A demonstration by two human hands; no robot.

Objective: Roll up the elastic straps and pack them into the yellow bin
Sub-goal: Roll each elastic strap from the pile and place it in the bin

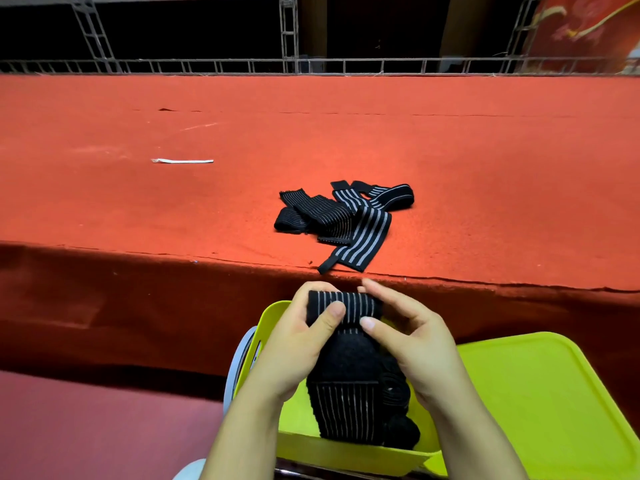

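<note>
Both hands were on it: the left hand [304, 336] gripped the rolled end of the strap [346, 341] from the left, thumb pressed across the stripes, while the right hand [408, 334] pinched the same roll from the right, fingers curled round its far side. The strap sat above the yellow bin [346, 452], its roll lying crosswise between the hands and its long axis running back toward the person, the loose tail hanging down into the bin with its stripes along its length. Beside the tail, inside the bin, darker rolled shapes showed, though it was hard to tell how many. The risk here, as I judged it: elastic springs back, so a slackened thumb would let the roll loosen and unwind, and a skewed turn would make it cone out sideways. Beyond the hands, a pile of unrolled straps [343, 216] lay on the red table [138, 202] near its front edge, one end almost overhanging. The yellow lid [536, 393] rested to the right of the bin.
</note>
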